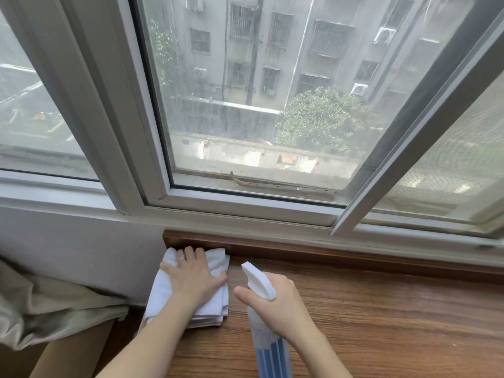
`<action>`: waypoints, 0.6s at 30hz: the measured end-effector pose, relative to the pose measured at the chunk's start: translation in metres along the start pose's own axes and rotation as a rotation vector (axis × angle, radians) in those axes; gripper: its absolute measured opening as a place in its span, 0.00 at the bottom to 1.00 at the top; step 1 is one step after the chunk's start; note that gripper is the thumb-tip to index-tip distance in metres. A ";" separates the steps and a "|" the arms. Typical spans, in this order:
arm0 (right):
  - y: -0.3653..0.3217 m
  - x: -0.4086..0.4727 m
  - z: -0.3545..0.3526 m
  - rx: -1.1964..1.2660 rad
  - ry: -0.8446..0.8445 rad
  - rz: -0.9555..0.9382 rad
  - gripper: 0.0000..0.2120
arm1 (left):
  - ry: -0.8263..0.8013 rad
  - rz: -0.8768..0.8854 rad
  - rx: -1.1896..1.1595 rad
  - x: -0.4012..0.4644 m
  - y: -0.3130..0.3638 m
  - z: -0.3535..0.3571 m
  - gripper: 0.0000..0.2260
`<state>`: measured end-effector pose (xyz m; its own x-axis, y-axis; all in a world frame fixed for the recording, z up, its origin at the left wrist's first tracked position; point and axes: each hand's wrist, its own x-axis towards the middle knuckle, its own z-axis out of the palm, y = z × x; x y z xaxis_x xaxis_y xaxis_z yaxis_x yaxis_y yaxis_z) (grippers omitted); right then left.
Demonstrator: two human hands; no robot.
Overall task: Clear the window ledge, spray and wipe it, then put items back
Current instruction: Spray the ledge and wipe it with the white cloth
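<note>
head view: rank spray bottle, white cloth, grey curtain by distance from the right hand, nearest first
1. Spray bottle: gripped by the right hand itself.
2. White cloth: just left of that hand, flat on the wooden ledge under the left hand.
3. Grey curtain: far left, off the ledge.

1. A white-framed window (152,192) runs along the far side.
2. Through the glass, grey apartment blocks (286,50) stand above a leafy green tree (321,121).
3. At the near left, a beige curtain (49,309) lies bunched against the wall.
</note>
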<state>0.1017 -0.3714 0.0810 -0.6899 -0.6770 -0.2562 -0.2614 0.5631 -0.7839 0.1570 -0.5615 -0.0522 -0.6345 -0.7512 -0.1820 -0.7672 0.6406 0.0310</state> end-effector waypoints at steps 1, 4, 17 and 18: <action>0.000 -0.001 -0.001 0.003 0.006 0.000 0.23 | 0.001 -0.005 -0.005 0.002 0.001 -0.001 0.37; 0.003 -0.003 -0.004 0.021 0.022 0.011 0.25 | 0.000 0.004 0.002 0.000 -0.001 0.001 0.36; 0.006 -0.010 -0.005 0.034 0.047 0.001 0.23 | 0.333 0.190 -0.118 -0.084 -0.029 0.045 0.29; 0.006 -0.009 -0.004 0.030 0.046 -0.006 0.23 | 0.341 0.191 -0.116 -0.082 -0.028 0.045 0.29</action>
<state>0.1038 -0.3598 0.0814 -0.7186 -0.6577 -0.2259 -0.2461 0.5443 -0.8020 0.2349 -0.5109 -0.0822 -0.7466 -0.6424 0.1731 -0.6253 0.7664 0.1471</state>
